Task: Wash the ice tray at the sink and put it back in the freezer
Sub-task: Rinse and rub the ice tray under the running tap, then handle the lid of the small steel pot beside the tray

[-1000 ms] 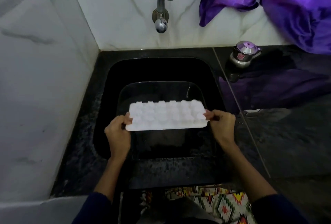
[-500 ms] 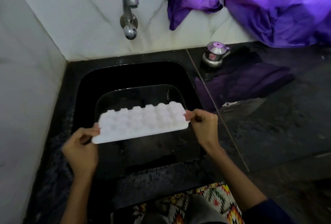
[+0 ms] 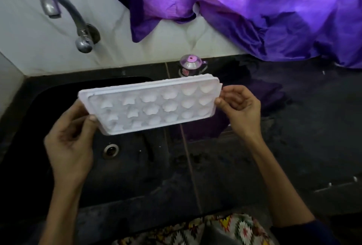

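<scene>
A white ice tray [image 3: 150,105] with several shaped hollows is held in the air, its hollows turned up toward me and empty. It hangs over the right rim of the black sink [image 3: 49,97] and the counter seam. My left hand [image 3: 72,139] grips its left end, thumb on top. Its right end is pinched by the fingers of my right hand [image 3: 240,107]. The metal tap [image 3: 78,23] juts from the white wall at upper left, with no water running that I can see.
A small steel pot with a lid [image 3: 193,65] stands on the black counter just behind the tray. Purple cloth [image 3: 254,9] hangs over the wall and counter at upper right. The sink drain [image 3: 111,150] shows below the tray. The black counter [image 3: 293,146] spreads to the right.
The tray has been flipped from bumps-up to hollows-up and lifted rightward, from over the sink basin to its right edge. My view has swung to the right.
</scene>
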Action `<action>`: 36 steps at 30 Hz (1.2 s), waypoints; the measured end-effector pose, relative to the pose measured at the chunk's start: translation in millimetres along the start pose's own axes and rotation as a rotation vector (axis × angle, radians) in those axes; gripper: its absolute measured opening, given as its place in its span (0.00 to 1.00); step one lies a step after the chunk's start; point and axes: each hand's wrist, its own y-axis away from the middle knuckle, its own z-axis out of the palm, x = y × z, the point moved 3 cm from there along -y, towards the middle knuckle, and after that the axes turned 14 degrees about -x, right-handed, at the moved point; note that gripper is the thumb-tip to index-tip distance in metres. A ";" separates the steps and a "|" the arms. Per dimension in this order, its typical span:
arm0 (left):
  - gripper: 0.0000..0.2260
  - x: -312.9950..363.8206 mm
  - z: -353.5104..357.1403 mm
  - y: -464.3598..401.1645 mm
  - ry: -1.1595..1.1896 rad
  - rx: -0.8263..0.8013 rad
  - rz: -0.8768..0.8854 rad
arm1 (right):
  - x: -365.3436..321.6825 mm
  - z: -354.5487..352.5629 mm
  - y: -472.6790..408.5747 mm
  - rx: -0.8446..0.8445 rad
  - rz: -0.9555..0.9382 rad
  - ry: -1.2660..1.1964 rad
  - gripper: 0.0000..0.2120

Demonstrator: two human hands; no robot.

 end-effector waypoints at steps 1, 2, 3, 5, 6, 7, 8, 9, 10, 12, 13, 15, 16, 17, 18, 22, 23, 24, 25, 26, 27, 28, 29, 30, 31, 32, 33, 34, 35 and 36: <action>0.16 2.6 24.2 7.8 -0.039 -0.021 0.024 | 8.7 -23.8 -2.1 -0.007 0.037 -0.009 0.12; 0.17 9.1 45.4 11.8 -0.039 -0.040 0.037 | 17.4 -45.5 -4.0 -0.022 0.073 -0.017 0.11; 0.18 12.6 71.6 16.1 -0.050 -0.085 0.022 | 25.4 -65.4 -4.9 -0.040 0.115 -0.022 0.10; 0.19 12.2 112.5 26.7 -0.078 -0.158 -0.046 | 41.2 -104.1 -5.3 -0.064 0.191 -0.019 0.09; 0.19 10.1 128.1 29.9 -0.081 -0.186 -0.093 | 49.4 -121.7 -5.5 -0.075 0.225 -0.013 0.08; 0.19 5.4 141.0 31.5 -0.081 -0.216 -0.132 | 57.3 -137.5 -6.1 -0.088 0.264 -0.010 0.07; 0.19 1.5 154.2 32.7 -0.064 -0.247 -0.188 | 65.6 -151.9 -7.3 -0.100 0.306 -0.002 0.07; 0.19 -1.8 168.7 33.9 -0.056 -0.278 -0.247 | 74.1 -164.5 -9.0 -0.110 0.348 0.005 0.07; 0.19 -4.5 181.9 35.3 -0.053 -0.305 -0.309 | 82.2 -175.3 -10.5 -0.117 0.388 0.011 0.07; 0.19 -11.4 201.8 37.9 -0.025 -0.339 -0.405 | 96.5 -189.9 -11.5 -0.127 0.450 0.007 0.07; 0.19 -15.8 209.1 38.5 -0.010 -0.349 -0.452 | 103.5 -195.0 -11.7 -0.131 0.470 0.007 0.07; 0.19 -22.3 220.4 38.6 -0.015 -0.344 -0.524 | 115.7 -202.9 -13.2 -0.133 0.505 0.007 0.07; 0.19 -26.2 224.5 38.4 -0.020 -0.346 -0.537 | 120.6 -205.4 -14.5 -0.132 0.521 0.004 0.06; 0.18 -30.4 228.1 38.5 -0.015 -0.340 -0.554 | 124.7 -206.9 -15.5 -0.133 0.533 0.006 0.06; 0.18 -33.7 231.1 38.2 -0.017 -0.336 -0.585 | 128.2 -208.0 -17.1 -0.137 0.546 0.020 0.06; 0.17 -42.6 236.3 40.4 -0.021 -0.355 -0.653 | 137.2 -208.9 -15.8 -0.135 0.604 0.048 0.09; 0.17 -44.3 236.9 41.6 -0.026 -0.352 -0.652 | 137.5 -208.6 -15.6 -0.145 0.608 0.054 0.09; 0.17 -44.4 237.0 42.3 -0.035 -0.348 -0.652 | 138.0 -209.0 -16.1 -0.150 0.613 0.063 0.09; 0.17 -45.3 237.5 42.5 -0.043 -0.342 -0.648 | 139.3 -209.7 -16.5 -0.153 0.617 0.077 0.09; 0.17 -46.0 237.5 42.4 -0.055 -0.342 -0.644 | 140.9 -210.1 -15.9 -0.157 0.621 0.091 0.09; 0.17 -46.3 237.3 41.7 -0.063 -0.341 -0.636 | 142.0 -209.8 -15.1 -0.158 0.626 0.104 0.09; 0.17 -46.8 237.0 40.5 -0.070 -0.344 -0.630 | 142.9 -209.5 -14.6 -0.158 0.627 0.114 0.09; 0.17 -47.7 236.9 39.2 -0.076 -0.345 -0.624 | 143.7 -209.1 -14.1 -0.157 0.622 0.124 0.09; 0.17 -48.9 237.0 38.6 -0.083 -0.344 -0.620 | 144.4 -208.7 -13.4 -0.158 0.615 0.130 0.09; 0.17 -50.3 237.2 38.6 -0.087 -0.341 -0.618 | 145.1 -208.2 -12.7 -0.156 0.609 0.132 0.09; 0.17 -51.5 237.4 38.9 -0.094 -0.339 -0.616 | 145.6 -208.1 -12.1 -0.151 0.606 0.132 0.09; 0.17 -52.3 237.4 39.2 -0.102 -0.337 -0.613 | 145.8 -207.9 -11.9 -0.146 0.606 0.133 0.10; 0.17 -52.8 237.4 39.4 -0.112 -0.339 -0.609 | 145.6 -207.8 -11.8 -0.142 0.607 0.131 0.10; 0.17 -53.4 237.4 39.5 -0.120 -0.340 -0.604 | 145.3 -207.8 -12.0 -0.141 0.606 0.128 0.10; 0.17 -54.1 237.4 39.5 -0.124 -0.341 -0.602 | 145.5 -208.1 -12.2 -0.142 0.604 0.129 0.10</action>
